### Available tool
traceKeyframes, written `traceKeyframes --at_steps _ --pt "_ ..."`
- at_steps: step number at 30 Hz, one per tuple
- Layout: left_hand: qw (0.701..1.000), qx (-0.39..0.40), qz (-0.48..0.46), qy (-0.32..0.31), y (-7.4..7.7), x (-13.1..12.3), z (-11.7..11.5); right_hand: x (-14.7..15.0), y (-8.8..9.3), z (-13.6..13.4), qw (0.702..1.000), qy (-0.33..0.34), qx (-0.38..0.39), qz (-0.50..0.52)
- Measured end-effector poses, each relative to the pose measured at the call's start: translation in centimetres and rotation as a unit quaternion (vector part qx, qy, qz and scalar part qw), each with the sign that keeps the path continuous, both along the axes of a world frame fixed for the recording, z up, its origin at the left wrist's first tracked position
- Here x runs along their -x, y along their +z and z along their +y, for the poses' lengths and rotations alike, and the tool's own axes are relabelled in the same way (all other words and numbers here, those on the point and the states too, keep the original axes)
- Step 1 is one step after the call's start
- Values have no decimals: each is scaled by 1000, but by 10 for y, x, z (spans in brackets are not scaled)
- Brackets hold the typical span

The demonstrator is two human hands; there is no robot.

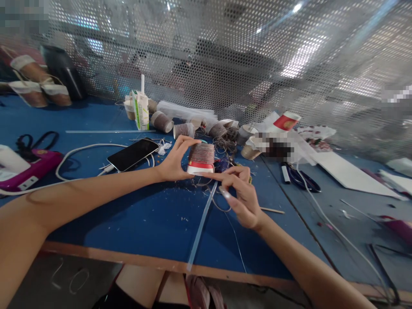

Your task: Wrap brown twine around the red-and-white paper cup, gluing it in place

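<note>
Clasping a cord-wrapped cup (201, 156), left fingers (183, 143) curve.

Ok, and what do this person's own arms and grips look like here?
Both are bare human hands, ungloved: the left grip and the right grip. A pale, shiny thumbnail shows on the right. No sleeve is visible on the left forearm or right forearm, nor any watch or bracelet. Rings can't be made out.
</note>
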State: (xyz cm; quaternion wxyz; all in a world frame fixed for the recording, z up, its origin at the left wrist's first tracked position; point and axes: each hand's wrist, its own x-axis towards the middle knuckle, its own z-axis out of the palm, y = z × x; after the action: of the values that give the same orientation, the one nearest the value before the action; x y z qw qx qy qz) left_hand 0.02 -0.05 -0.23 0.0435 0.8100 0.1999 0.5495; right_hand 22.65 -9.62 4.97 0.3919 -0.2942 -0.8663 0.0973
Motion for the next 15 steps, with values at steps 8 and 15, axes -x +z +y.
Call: traceKeyframes --at_steps 8,15 --pt "1000 -12 -7 19 1 -1 -1 0 -2 4 999 -29 7 30" --pt "999 -3 -29 -25 -2 0 4 -5 -11 8 975 -29 -14 218"
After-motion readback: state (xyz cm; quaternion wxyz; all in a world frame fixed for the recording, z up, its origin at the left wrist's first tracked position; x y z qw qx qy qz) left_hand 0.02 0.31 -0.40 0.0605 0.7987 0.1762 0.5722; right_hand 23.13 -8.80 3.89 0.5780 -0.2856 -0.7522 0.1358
